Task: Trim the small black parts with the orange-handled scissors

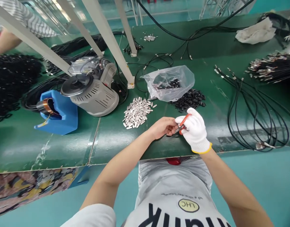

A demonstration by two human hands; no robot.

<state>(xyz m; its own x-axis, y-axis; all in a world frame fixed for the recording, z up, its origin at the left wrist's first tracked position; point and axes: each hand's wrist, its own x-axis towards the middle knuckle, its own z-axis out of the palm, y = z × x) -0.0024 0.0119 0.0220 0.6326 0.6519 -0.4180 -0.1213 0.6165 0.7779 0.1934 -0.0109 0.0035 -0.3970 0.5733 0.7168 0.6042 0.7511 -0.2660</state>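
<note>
My right hand [195,132], in a white knit glove with a yellow cuff, is closed around red-handled pliers [184,121]. The pliers' jaws point left and meet the fingertips of my bare left hand [164,127]. Those fingers are pinched together; whatever small piece they hold is hidden. Just beyond my hands lies a heap of small black plastic parts [191,99]. Left of it sits a pile of small silvery metal pieces [137,113]. A clear plastic bag [186,78] with more black parts rests behind.
A grey machine with a round black top [97,97] and a blue tape dispenser [68,118] stand on the left. White posts [109,37] rise from the green bench. Coiled black cables [256,116] lie on the right, with a cable bundle [275,67] behind. Another person's arm [5,41] shows far left.
</note>
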